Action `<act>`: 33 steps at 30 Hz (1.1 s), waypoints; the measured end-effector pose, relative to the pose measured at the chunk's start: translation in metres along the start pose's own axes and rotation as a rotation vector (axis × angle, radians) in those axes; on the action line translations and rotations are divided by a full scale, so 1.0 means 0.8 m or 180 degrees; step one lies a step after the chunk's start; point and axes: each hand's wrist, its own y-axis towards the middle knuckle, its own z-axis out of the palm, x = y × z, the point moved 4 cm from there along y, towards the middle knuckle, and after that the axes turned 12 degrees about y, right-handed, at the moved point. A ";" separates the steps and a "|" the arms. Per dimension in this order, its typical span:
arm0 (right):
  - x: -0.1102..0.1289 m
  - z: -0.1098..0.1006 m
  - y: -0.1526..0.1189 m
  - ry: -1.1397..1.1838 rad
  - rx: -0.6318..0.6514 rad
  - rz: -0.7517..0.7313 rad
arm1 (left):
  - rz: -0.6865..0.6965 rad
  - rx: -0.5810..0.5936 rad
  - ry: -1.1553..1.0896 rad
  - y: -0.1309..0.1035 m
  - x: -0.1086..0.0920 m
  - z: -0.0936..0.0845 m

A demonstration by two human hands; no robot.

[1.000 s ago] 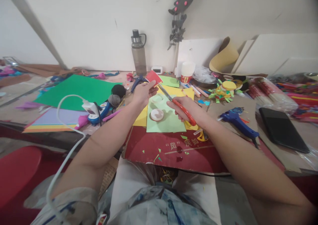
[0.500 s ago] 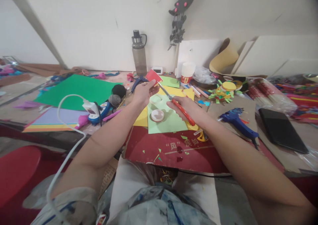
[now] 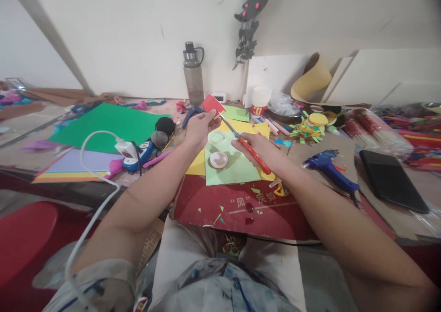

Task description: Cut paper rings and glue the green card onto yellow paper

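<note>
Between the thumb and fingers of my left hand (image 3: 200, 129) is a small red piece of paper (image 3: 212, 104), held up above the table. My right hand (image 3: 259, 147) grips a pair of scissors (image 3: 254, 155) with red-orange handles. Their metal blades point up and left, and the tips are at the lower right edge of the red paper; whether the blades are parted I cannot tell. Below both hands lies a light green sheet (image 3: 234, 174) over yellow paper (image 3: 196, 165). A small white round cup piece (image 3: 218, 160) rests on the green sheet, with another pale round piece (image 3: 216, 138) behind it.
A blue glue gun (image 3: 330, 170) and a black phone (image 3: 392, 181) lie to the right. Green paper (image 3: 110, 127) and a white cable (image 3: 81, 238) are on the left. A bottle (image 3: 193, 75) and paper cup (image 3: 260, 103) stand behind. Green scraps dot the red board (image 3: 213, 201).
Almost nothing differs. The red paper is tilted very slightly in my left hand, and the scissors stay at its edge.
</note>
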 end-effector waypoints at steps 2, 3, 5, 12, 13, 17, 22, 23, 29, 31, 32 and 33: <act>0.000 0.000 0.000 -0.0019 0.0015 -0.0002 | 0.0000 0.0004 -0.0013 0.001 0.001 0.000; 0.000 0.001 0.000 -0.0032 0.0026 0.0003 | 0.0000 0.0008 -0.0022 0.001 0.001 0.000; -0.001 0.001 0.001 -0.0063 0.0029 0.0015 | 0.0009 0.0016 -0.0035 0.002 0.002 0.000; -0.004 0.003 0.003 -0.0100 0.0010 -0.0030 | -0.0002 -0.0009 -0.0065 0.002 0.004 -0.001; -0.004 0.003 0.004 -0.0099 0.0005 -0.0034 | -0.0016 -0.0002 -0.0082 0.002 0.004 -0.001; -0.006 0.004 0.005 -0.0084 -0.0018 -0.0069 | -0.0067 0.0013 -0.0163 0.002 0.004 0.000; -0.004 0.003 0.005 -0.0124 -0.0005 -0.0115 | -0.0102 -0.0001 -0.0224 0.000 0.003 0.002; -0.003 0.003 0.005 -0.0135 -0.0016 -0.0127 | -0.0094 0.0005 -0.0220 -0.001 0.003 0.003; -0.002 0.002 0.004 -0.0170 -0.0046 -0.0131 | -0.0066 -0.0002 -0.0137 0.000 0.004 0.002; -0.002 0.002 0.004 -0.0187 -0.0062 -0.0143 | -0.0066 -0.0005 -0.0125 0.000 0.004 0.002; -0.002 0.002 0.004 -0.0183 -0.0066 -0.0154 | -0.0063 -0.0008 -0.0133 0.000 0.003 0.002; -0.002 0.002 0.004 -0.0176 -0.0070 -0.0159 | -0.0060 -0.0010 -0.0150 0.000 0.003 0.003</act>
